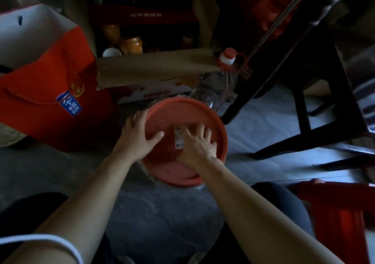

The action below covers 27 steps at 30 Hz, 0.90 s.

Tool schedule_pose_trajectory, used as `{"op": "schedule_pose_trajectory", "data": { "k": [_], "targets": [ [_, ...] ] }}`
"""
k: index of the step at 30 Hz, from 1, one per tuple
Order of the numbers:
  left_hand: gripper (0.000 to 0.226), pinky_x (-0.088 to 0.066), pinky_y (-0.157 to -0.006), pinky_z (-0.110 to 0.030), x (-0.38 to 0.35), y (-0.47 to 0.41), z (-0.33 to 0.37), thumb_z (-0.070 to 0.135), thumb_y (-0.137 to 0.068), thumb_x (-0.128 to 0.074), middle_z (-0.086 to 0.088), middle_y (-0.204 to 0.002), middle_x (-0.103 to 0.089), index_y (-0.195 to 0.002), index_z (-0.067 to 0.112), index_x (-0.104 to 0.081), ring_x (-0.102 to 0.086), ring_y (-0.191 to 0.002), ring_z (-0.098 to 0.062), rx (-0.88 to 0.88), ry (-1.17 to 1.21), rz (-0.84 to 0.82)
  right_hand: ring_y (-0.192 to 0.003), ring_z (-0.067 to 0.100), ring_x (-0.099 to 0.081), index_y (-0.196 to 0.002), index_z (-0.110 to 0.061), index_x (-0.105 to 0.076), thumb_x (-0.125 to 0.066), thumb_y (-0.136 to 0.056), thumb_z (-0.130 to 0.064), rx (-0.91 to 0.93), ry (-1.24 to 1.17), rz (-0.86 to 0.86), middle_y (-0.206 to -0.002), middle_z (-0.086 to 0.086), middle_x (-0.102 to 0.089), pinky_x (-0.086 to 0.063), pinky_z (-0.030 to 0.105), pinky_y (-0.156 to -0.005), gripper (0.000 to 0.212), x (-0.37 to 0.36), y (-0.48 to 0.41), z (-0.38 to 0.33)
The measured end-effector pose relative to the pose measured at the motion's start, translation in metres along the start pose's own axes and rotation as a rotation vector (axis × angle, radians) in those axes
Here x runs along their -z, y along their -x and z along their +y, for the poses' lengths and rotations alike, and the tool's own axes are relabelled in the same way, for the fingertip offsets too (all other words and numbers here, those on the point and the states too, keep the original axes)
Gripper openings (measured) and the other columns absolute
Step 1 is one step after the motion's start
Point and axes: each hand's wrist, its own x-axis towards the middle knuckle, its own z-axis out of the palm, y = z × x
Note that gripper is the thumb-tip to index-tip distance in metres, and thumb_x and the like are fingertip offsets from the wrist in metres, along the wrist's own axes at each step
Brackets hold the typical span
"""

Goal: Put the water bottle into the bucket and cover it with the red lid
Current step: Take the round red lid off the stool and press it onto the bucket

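Note:
The round red lid lies on top of the bucket, of which only a pale strip of wall shows below the lid's left edge. My left hand grips the lid's left rim, with the fingers over the edge and the thumb on top. Flat on the lid's middle lies my right hand, fingers spread beside a white sticker. A clear plastic bottle with a red cap stands upright just behind the bucket, outside it. The bucket's inside is hidden.
A red paper bag stands to the left. A cardboard box holding jars sits behind the bucket. Dark wooden chair legs rise at the right, and a red plastic stool is at the lower right. My knees frame the grey floor.

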Motion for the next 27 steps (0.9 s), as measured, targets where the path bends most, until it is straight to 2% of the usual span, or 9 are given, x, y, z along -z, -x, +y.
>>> {"op": "schedule_pose_trajectory", "data": {
  "k": [12, 27],
  "targets": [
    [0.089, -0.029, -0.108, -0.053, -0.004, 0.0, 0.002, 0.059, -0.081, -0.056, -0.015, -0.156, -0.014, -0.149, 0.031, -0.006, -0.024, -0.14, -0.037, 0.023, 0.058, 0.012, -0.144, 0.041, -0.011, -0.153, -0.045, -0.011, -0.075, -0.077, -0.05, 0.017, -0.011, -0.025, -0.161, 0.015, -0.003, -0.033, 0.06, -0.106, 0.1, 0.004, 0.0, -0.007],
    [0.09, -0.026, -0.112, -0.055, -0.002, -0.001, 0.001, 0.058, -0.081, -0.056, -0.012, -0.158, -0.011, -0.149, 0.029, -0.006, -0.019, -0.143, -0.034, 0.066, 0.134, -0.02, -0.141, 0.041, -0.016, -0.152, -0.046, -0.01, -0.077, -0.076, -0.051, -0.018, 0.005, -0.043, -0.159, 0.015, -0.005, -0.037, 0.058, -0.103, 0.102, 0.004, 0.001, -0.011]
  ]
}}
